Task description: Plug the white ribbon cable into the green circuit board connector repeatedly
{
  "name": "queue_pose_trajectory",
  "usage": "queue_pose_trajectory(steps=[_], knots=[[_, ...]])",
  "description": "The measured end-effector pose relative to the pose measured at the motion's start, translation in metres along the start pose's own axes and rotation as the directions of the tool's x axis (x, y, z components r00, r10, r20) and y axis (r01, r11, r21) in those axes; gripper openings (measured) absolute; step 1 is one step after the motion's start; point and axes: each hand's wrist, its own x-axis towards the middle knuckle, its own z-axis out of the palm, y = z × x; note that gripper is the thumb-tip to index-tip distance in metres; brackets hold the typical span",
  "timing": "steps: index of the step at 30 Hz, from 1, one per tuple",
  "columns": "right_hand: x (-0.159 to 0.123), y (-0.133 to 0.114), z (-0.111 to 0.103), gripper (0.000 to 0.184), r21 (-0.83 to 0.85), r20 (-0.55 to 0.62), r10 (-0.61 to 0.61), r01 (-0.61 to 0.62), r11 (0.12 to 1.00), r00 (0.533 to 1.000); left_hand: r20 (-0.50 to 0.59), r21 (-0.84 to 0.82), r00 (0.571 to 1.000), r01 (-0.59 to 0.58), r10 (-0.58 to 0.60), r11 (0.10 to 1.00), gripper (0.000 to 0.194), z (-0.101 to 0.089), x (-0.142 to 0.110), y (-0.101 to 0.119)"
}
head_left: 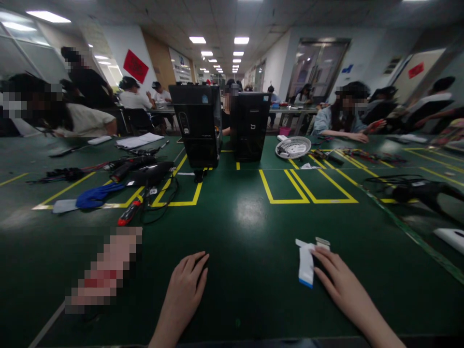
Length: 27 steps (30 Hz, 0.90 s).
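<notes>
My left hand (188,280) rests on the green tabletop (250,295), fingers stretched forward and nothing in them. To its right, my right hand (335,275) lies with the fingers extended and slightly apart. Its fingertips touch or nearly touch the right edge of a white flat ribbon cable (306,266) with a blue end. Just beyond the fingertips shows a small pale flat piece (322,242), partly hidden by them; whether it belongs to the cable I cannot tell.
Two black computer towers (197,126) stand upright ahead. At the left lie a red-and-black screwdriver (129,213), a blue glove (97,195) and tangled cables; a blurred pinkish object (105,270) lies nearer. A white basket (293,147) stands farther right, with yellow tape outlines around. People sit beyond.
</notes>
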Motion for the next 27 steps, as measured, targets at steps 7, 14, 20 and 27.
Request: queue_pose_trajectory(steps=[7,14,20,27], knots=[[0.023,-0.115,0.018,0.046,0.086,0.149,-0.173,0.161,0.983,0.974,-0.016,0.003,1.000,0.000,0.000,1.000,0.033,-0.002,0.000,0.003],[0.037,-0.186,0.018,0.056,0.264,0.309,-0.349,0.273,0.925,0.885,-0.035,0.007,0.999,-0.003,0.004,1.000,0.032,-0.001,0.000,0.002],[0.041,-0.194,0.019,0.054,0.344,0.316,-0.369,0.257,0.903,0.874,-0.080,0.032,0.995,-0.054,0.056,0.998,0.032,0.000,-0.002,0.006],[0.041,-0.193,0.023,0.062,0.369,0.281,-0.384,0.271,0.889,0.879,-0.042,-0.049,0.971,-0.236,0.234,0.970,0.034,0.007,0.003,0.048]])
